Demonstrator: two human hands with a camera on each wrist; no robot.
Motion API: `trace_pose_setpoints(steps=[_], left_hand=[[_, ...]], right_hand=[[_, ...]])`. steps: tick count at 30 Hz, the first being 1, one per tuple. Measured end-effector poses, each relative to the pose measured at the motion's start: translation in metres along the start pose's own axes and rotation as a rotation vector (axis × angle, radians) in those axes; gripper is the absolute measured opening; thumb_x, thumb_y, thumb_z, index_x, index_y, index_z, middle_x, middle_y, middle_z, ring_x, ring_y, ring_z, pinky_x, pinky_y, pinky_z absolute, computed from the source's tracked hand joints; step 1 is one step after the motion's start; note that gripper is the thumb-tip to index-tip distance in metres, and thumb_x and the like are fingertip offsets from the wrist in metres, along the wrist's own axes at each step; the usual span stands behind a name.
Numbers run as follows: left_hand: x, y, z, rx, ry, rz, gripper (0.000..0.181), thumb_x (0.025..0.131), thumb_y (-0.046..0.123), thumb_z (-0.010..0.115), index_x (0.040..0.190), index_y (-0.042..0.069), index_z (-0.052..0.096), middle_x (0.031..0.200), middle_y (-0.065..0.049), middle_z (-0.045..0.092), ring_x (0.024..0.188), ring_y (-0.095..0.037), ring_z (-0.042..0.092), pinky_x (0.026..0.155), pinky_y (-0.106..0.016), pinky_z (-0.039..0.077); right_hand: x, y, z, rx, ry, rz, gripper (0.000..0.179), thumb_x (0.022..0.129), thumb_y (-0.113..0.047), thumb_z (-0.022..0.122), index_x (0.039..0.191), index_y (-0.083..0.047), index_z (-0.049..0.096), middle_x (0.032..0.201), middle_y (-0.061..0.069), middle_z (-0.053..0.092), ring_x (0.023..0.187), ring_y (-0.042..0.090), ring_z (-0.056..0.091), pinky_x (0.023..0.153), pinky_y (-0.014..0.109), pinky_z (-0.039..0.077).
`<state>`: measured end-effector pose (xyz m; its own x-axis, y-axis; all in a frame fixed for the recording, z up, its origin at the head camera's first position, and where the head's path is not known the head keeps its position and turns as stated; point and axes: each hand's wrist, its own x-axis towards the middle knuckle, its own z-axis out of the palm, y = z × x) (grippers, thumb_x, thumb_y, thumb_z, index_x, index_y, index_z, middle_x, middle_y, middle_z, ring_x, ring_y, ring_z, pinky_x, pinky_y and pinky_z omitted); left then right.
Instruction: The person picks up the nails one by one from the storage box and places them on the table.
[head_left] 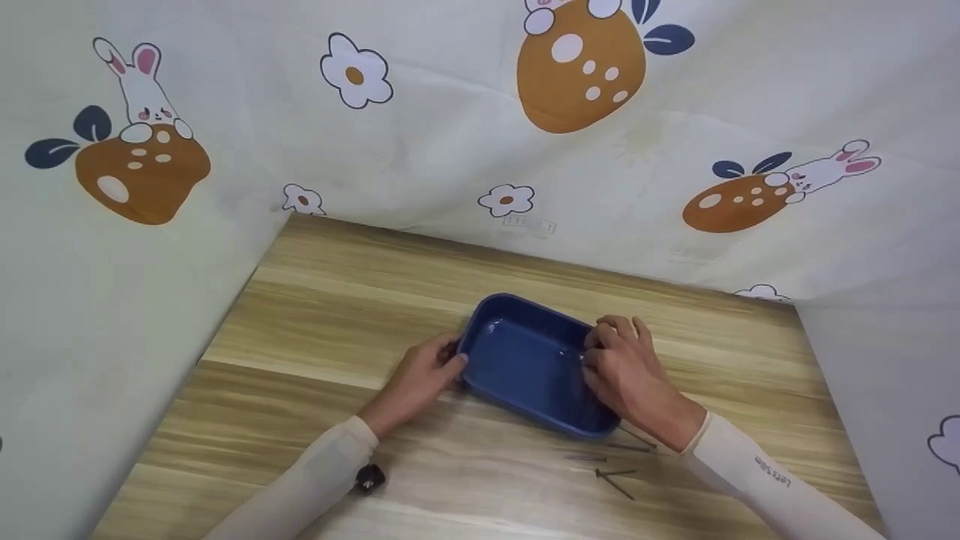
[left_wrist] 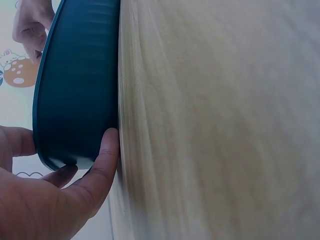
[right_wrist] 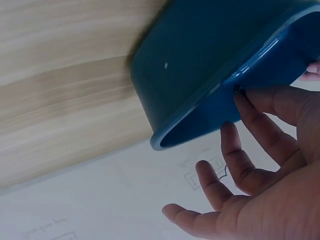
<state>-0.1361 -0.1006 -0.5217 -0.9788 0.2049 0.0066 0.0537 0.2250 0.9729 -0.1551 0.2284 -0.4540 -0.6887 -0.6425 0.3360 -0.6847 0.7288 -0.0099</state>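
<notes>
A blue rectangular plastic tray (head_left: 525, 367) sits on the wooden table, tilted in line across the head view. My left hand (head_left: 424, 379) holds its left end, the thumb at the rim and the other fingers against the outer wall, as the left wrist view of the tray (left_wrist: 75, 90) shows. My right hand (head_left: 626, 371) is over the tray's right end. Its thumb and index finger pinch a nail whose small dark head (right_wrist: 237, 88) shows at the fingertips; the shank is hidden. The other fingers of this right hand (right_wrist: 255, 165) spread loosely.
Several loose nails (head_left: 615, 474) lie on the table (head_left: 315, 315) just in front of the tray's near right corner. A small black object (head_left: 369, 478) is beside the left sleeve. Patterned cloth (head_left: 427, 150) hangs behind the table and along both sides.
</notes>
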Motion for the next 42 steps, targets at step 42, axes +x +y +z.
trace_pose_setpoints(steps=[42], left_hand=[[0.000,0.000,0.001,0.017,0.012,-0.011,0.043,0.104,0.014,0.062,0.142,-0.005,0.060,0.124,-0.020,0.071,0.106,-0.024,0.070,0.086,-0.030,0.063]], right_hand=[[-0.053,0.007,-0.044,0.150,0.202,0.132,0.018,0.070,0.007,0.090,0.075,-0.007,0.080,0.097,0.010,0.069,0.108,0.045,0.062,0.094,0.054,0.054]])
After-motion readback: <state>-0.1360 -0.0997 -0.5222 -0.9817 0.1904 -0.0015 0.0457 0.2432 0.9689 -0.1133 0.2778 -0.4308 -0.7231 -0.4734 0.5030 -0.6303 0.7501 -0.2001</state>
